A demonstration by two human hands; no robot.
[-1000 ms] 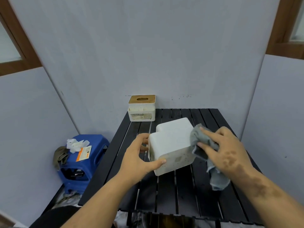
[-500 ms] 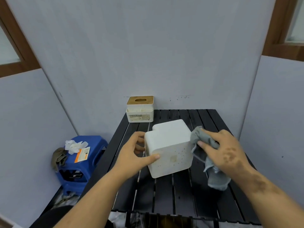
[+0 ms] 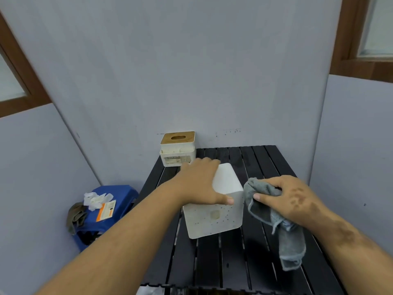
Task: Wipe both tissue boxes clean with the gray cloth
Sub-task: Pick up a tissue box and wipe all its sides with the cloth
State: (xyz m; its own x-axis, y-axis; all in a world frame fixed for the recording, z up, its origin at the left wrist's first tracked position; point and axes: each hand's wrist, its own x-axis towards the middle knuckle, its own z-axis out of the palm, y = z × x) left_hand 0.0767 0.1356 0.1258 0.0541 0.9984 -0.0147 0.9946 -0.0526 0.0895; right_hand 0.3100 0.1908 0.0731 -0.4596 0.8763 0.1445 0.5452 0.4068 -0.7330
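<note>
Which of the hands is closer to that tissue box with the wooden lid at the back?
Left. The left hand lies on the white box, just in front of the wooden-lid tissue box. The right hand, holding the gray cloth, is farther right and nearer the person.

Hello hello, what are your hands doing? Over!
Left hand gripping plain white plastic tissue box. Right hand clutching gray cloth beside it. Nothing blocking.

Partitioned test booth, grey panels, black slatted table, wood-framed windows

One tissue box sits mid-tabletop. The second box stands behind it, at the back left corner. A stool stands left of the tabletop.
</note>
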